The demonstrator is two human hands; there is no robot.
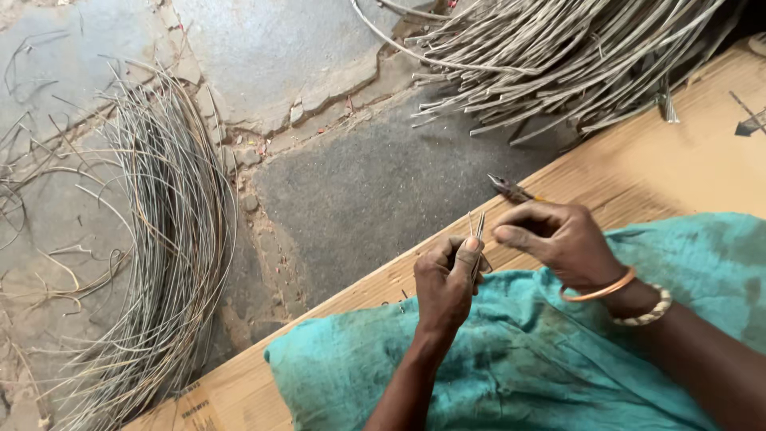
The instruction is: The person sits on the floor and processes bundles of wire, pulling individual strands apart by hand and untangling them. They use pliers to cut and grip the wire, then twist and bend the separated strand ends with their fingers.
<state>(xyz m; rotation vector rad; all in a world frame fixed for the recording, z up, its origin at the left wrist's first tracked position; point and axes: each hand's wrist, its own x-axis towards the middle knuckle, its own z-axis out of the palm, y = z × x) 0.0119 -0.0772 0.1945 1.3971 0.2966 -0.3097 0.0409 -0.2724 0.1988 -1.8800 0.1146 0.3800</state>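
pliers (511, 190) handles hidden in fist, wire bundle (558, 56) cropped

The floor (335, 56) is rough grey concrete, cracked and patched, with a darker, coarser patch (375, 191) in the middle and crumbled bits along the cracks; pale sandy dirt lies at its left edge; daylight falls evenly, with no hard shadows. A curved bundle of thin grey wires (171, 239) lies on the floor at the left; a second, thicker heap of wires (558, 56) spreads across the top right. A flattened sheet of brown cardboard (686, 152) covers the floor's lower right, its long edge running diagonally; a teal cloth (511, 367) lies over it.
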